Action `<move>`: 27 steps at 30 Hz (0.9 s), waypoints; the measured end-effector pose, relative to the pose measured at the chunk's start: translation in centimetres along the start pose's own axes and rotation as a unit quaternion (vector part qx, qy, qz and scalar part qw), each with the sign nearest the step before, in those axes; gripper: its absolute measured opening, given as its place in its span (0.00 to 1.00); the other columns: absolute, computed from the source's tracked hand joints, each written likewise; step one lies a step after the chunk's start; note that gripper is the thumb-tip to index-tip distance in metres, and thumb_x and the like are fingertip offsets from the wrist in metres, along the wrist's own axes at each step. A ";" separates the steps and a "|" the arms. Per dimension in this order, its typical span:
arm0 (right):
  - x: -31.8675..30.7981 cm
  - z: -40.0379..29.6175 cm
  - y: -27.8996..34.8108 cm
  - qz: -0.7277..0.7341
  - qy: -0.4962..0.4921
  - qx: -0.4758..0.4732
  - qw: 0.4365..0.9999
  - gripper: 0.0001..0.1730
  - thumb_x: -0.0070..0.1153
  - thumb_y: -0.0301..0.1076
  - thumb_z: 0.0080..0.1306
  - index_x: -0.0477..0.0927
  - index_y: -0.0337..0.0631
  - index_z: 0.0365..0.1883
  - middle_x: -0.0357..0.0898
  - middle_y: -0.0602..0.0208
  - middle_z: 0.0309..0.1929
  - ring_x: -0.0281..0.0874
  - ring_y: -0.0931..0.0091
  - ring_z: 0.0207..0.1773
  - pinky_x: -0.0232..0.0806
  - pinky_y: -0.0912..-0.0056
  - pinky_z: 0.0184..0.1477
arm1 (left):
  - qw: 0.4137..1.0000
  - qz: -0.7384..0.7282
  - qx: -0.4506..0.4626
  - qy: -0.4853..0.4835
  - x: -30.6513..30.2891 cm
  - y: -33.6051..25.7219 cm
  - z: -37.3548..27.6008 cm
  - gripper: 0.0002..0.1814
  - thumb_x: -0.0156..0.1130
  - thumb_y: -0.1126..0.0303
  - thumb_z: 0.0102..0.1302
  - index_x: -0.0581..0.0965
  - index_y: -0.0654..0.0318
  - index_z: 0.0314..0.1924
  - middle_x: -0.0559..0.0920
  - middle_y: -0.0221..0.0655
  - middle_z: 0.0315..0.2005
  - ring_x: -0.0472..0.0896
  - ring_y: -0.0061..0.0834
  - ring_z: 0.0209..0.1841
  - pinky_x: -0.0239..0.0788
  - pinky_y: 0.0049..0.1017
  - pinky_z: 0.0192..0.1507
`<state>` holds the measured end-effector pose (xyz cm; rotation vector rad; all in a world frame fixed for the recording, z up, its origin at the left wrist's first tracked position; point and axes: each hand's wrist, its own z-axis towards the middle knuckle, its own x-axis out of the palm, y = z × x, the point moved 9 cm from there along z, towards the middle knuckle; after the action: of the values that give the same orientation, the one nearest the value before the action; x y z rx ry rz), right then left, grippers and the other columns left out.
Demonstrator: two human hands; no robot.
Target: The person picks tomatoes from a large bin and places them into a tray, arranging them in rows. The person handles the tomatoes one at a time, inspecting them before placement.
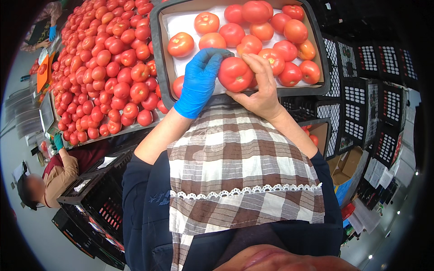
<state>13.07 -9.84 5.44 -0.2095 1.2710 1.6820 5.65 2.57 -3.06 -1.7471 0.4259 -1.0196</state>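
Observation:
A large red tomato [235, 74] is held between my two hands at the near edge of a black plastic crate [162, 64]. My left hand [202, 79], in a blue glove, touches the tomato's left side with its fingertips. Bare, my right hand [260, 84] curves around the right side, thumb below and fingers above. Behind them, several loose tomatoes [231, 35] lie on white paper lining [176, 25] inside the crate. Part of the paper is hidden by my hands and the fruit.
A big heap of tomatoes [105, 71] covers the table at the left. Stacked black crates [354, 98] stand at the right, near an open cardboard box [346, 167]. More black crates [98, 193] are at lower left, beside a person [62, 169] in green gloves. Another person [42, 28] is at upper left.

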 end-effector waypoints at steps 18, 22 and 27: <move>0.8 -1.0 -7.0 0.327 -0.002 0.233 0.916 0.30 0.35 0.52 0.85 0.69 0.37 0.71 0.79 0.55 0.58 0.83 0.72 0.53 0.78 0.71 0.51 | 0.997 0.041 -0.019 0.057 1.2 0.6 -0.6 0.19 0.61 0.66 0.77 0.75 0.63 0.64 0.83 0.35 0.53 0.82 0.22 0.45 0.79 0.25 0.43; 1.9 -2.2 -6.8 0.467 0.032 0.359 0.807 0.36 0.30 0.59 0.84 0.68 0.37 0.71 0.82 0.56 0.45 0.86 0.72 0.36 0.78 0.73 0.36 | 0.994 -0.003 -0.068 0.090 1.8 1.6 -0.7 0.21 0.61 0.66 0.77 0.74 0.63 0.66 0.83 0.36 0.53 0.82 0.22 0.43 0.78 0.24 0.43; 1.7 -2.5 -6.3 0.481 0.028 0.340 0.808 0.37 0.38 0.61 0.82 0.66 0.37 0.71 0.82 0.57 0.43 0.86 0.72 0.32 0.77 0.74 0.31 | 0.990 -0.008 -0.110 0.083 1.8 2.0 -0.6 0.20 0.59 0.66 0.78 0.75 0.64 0.65 0.83 0.37 0.52 0.83 0.23 0.42 0.79 0.25 0.43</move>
<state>16.05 -11.00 -0.76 0.9864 2.1351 1.8417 6.56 0.11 -4.00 -1.8695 0.6503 -1.1704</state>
